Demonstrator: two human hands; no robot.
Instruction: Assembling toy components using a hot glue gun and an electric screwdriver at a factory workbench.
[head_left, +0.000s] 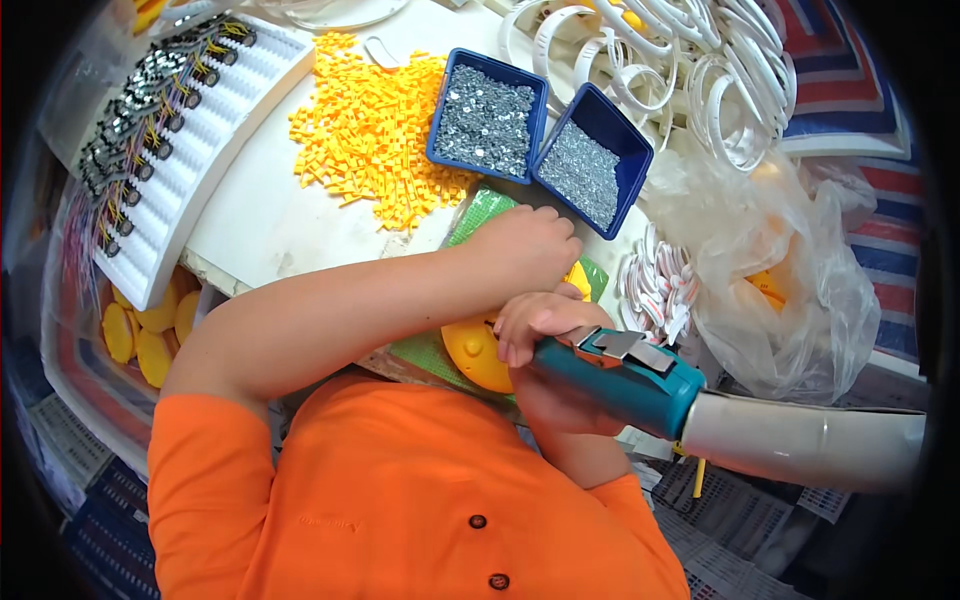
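Observation:
My right hand (545, 325) is wrapped round a teal power screwdriver (625, 385) with a metal lever on its side; its tip is hidden. My left hand (525, 245) is closed, fingers curled downward, just in front of the blue bins; whatever it pinches is out of sight. Between and below my hands, a round yellow plastic part (478, 352) rests on a green mat (485, 212), partly covered by my hands. One blue bin (440, 105) holds small silvery metal pieces. The other blue bin (640, 150), tilted beside it, contains finer silvery pieces, probably screws.
Loose small yellow pieces (370, 130) lie heaped left of the bins. A white ribbed tray (225, 130) carries wired parts at far left. White plastic rings (720, 110), white strips (660, 285) and a clear plastic bag (800, 310) crowd the right. Yellow discs (155, 355) sit lower left.

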